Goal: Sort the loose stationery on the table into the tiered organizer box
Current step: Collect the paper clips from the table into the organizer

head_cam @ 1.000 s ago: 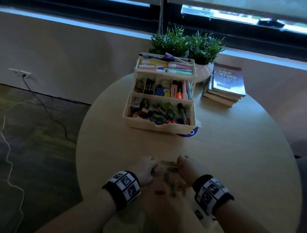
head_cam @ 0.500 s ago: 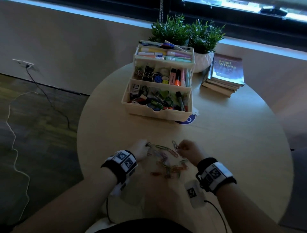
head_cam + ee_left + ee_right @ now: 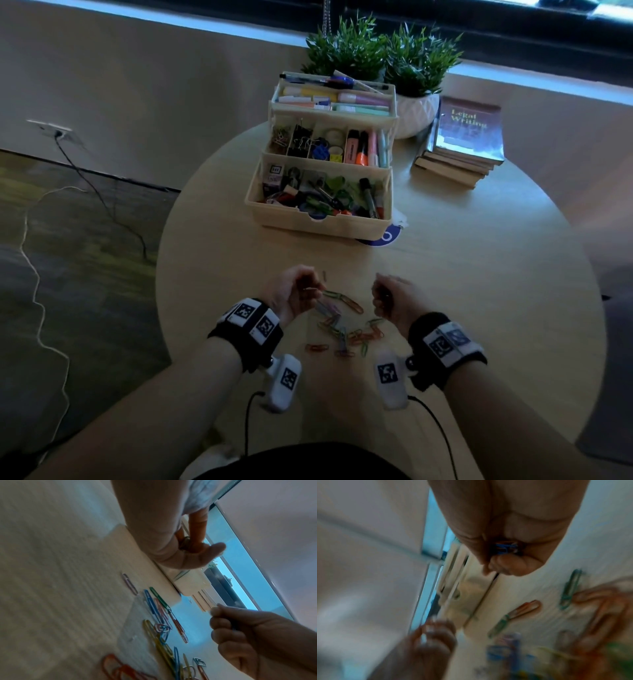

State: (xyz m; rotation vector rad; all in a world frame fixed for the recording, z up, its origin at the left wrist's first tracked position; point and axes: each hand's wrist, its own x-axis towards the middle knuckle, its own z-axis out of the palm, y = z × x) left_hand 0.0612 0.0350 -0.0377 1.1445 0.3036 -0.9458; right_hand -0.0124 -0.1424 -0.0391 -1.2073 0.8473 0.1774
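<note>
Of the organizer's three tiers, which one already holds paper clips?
The middle tier of the organizer box: its leftmost compartment holds paper clips. The top tier holds pens and highlighters, the bottom mixed items.

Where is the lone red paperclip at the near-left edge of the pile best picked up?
Pinch the red paperclip across its narrow width, from above. It lies flat on the table, apart from the tangle, so fingertips can close on both long sides.

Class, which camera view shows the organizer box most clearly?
The head view: the organizer box shows all three open tiers and their contents. Both wrist views catch only its pale side, partly behind a hand, and the right wrist view is blurred.
</note>
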